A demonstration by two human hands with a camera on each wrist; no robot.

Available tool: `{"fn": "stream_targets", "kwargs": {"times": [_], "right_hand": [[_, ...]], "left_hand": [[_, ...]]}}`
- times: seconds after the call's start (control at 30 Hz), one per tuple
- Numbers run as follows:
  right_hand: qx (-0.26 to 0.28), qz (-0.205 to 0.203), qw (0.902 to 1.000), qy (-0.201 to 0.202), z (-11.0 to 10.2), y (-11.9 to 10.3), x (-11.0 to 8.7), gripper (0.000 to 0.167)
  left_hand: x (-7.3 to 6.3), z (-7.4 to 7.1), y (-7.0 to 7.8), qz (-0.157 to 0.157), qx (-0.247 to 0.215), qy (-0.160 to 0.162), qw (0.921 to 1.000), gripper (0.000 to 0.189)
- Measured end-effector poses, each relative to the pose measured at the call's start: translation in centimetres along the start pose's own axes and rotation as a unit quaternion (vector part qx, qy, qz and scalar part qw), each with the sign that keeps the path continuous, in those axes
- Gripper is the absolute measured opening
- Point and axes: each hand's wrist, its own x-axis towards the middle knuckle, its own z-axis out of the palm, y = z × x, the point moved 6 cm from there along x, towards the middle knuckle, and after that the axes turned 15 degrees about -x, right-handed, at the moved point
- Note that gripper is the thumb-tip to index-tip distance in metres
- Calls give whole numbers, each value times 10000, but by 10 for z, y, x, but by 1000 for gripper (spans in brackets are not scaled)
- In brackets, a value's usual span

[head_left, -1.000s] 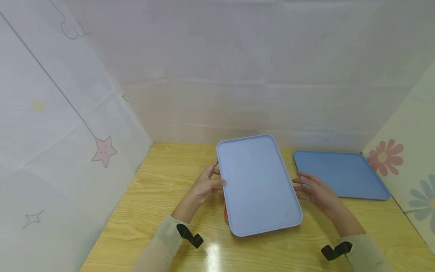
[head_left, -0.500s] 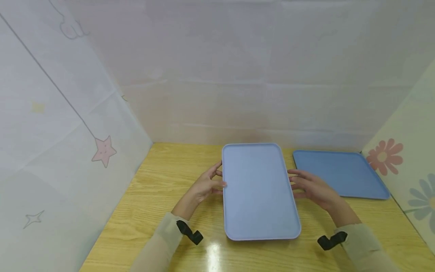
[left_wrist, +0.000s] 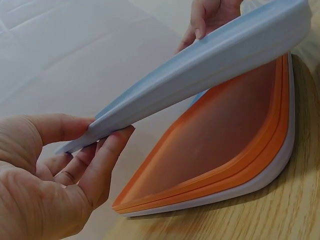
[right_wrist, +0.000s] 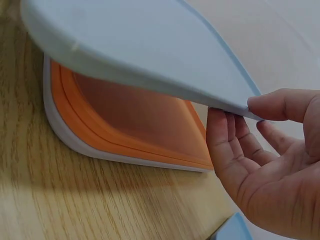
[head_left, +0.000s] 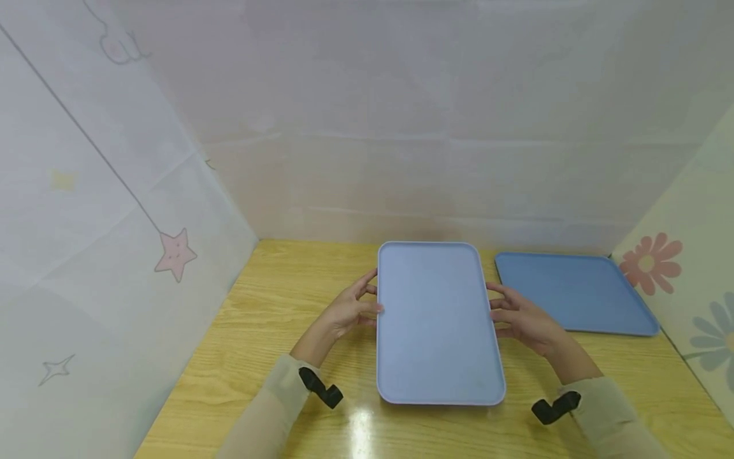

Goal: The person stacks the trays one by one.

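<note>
A pale blue-lilac rectangular tray [head_left: 438, 325] is held by its two long sides above a stack. My left hand [head_left: 346, 312] pinches its left rim, thumb on top and fingers underneath, as the left wrist view shows. On the opposite rim my right hand [head_left: 524, 322] grips the same way, thumb over and fingers below. Beneath the lifted tray lie several nested orange trays [left_wrist: 210, 135], with a whitish tray [right_wrist: 70, 137] at the bottom on the table. A gap separates the held tray from the orange ones. From the head view the stack is hidden.
A darker blue tray [head_left: 573, 293] lies flat on the wooden table [head_left: 275, 306] at the back right, close behind my right hand. White printed sheets [head_left: 367, 127] wall in the table at the back and both sides.
The held tray has turned from slanted to nearly straight and come down a little over the stack, covering the orange edge. My right hand has moved slightly left, onto its rim.
</note>
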Motion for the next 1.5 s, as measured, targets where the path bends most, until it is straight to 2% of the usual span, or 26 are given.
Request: {"fn": "stream_targets", "kwargs": {"times": [0.53,0.87,1.07,1.3,1.5], "right_hand": [[-81,274,9995,-164,2,0,-3,90],[73,301,9995,9,1,3,2,90],[70,304,9995,113,-1,4,6,89],[0,256,9996,82,-3,4,7,93],[56,349,9993,120,-5,7,12,93]], "left_hand": [[3,4,6,-67,-29,-163,9998,86],[7,3,4,-89,-281,-102,9995,76],[12,0,2,-201,8,-70,9998,77],[17,-3,-5,-420,237,-265,9985,87],[22,-7,-8,-497,239,-117,9984,89]]}}
